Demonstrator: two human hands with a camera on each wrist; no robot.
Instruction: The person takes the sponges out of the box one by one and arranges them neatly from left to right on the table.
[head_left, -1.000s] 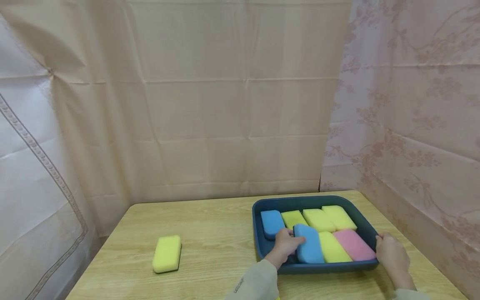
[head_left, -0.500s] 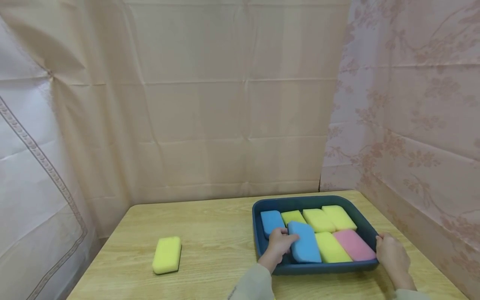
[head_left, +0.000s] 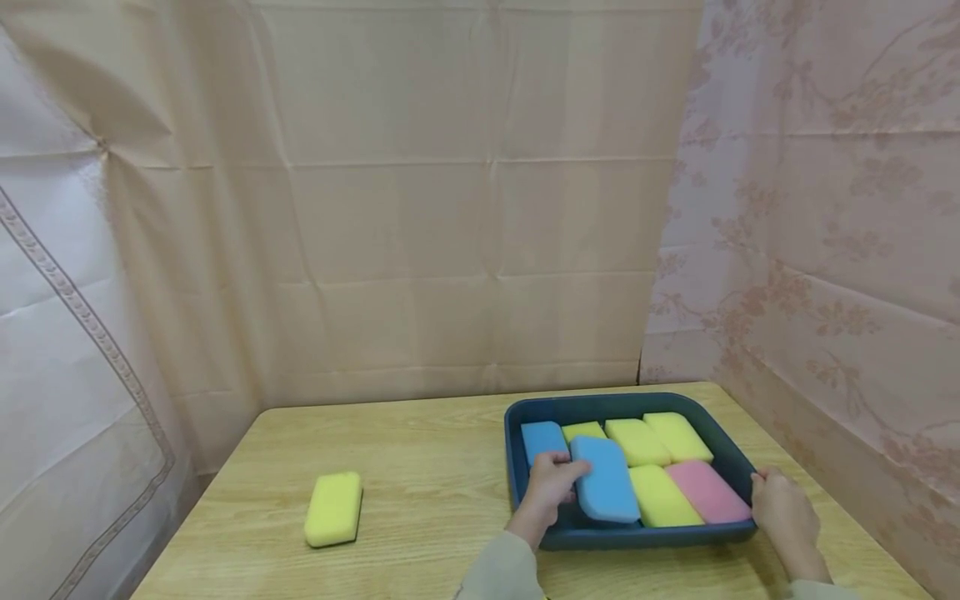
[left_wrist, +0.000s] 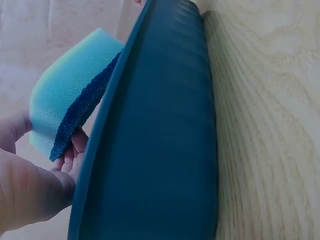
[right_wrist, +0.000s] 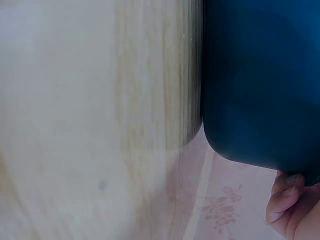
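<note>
My left hand (head_left: 549,487) pinches a blue sponge (head_left: 606,481) by its left edge, thumb on the foam face and fingers beneath. A dark scouring layer on the underside of that sponge shows in the left wrist view, where it tilts above the rim of the navy tray (left_wrist: 150,125). The right hand (head_left: 785,510) grips the tray's right front corner by the rim. Inside the tray lie another blue sponge (head_left: 542,440), partly covered by the held one, a pink sponge (head_left: 708,490) and several yellow sponges (head_left: 663,497).
A lone yellow sponge (head_left: 333,509) with a dark underside lies on the left part of the wooden table (head_left: 420,492). Beige curtain (head_left: 465,208) hangs behind the table, and a floral cloth (head_left: 847,250) along its right side.
The left hand has drawn the blue sponge leftward and slightly up, away from the yellow one beside it. My right hand and the tray have stayed in place.
</note>
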